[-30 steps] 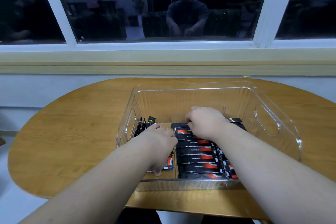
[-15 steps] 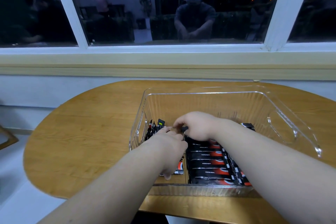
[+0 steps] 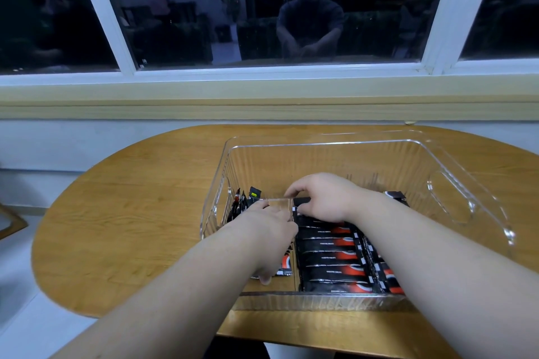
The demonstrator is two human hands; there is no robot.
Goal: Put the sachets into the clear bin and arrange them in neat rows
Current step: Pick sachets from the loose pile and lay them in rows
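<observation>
Black sachets (image 3: 332, 259) in clear bin (image 3: 364, 154) | right hand (image 3: 320, 198) now further frame-left, fingers (image 3: 294, 192) pinching top sachet (image 3: 304, 200) | left hand (image 3: 268, 236) curled, grip unclear | print unreadable

Black sachets (image 3: 329, 259) are marked with red-orange swirls; the ribbed bin (image 3: 329, 160) is clear, the counter (image 3: 140, 213) wood-grained tan.

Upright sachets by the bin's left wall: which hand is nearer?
Left. The left hand sits just right of the upright sachets; the right hand is farther right, past the clear divider.
</observation>
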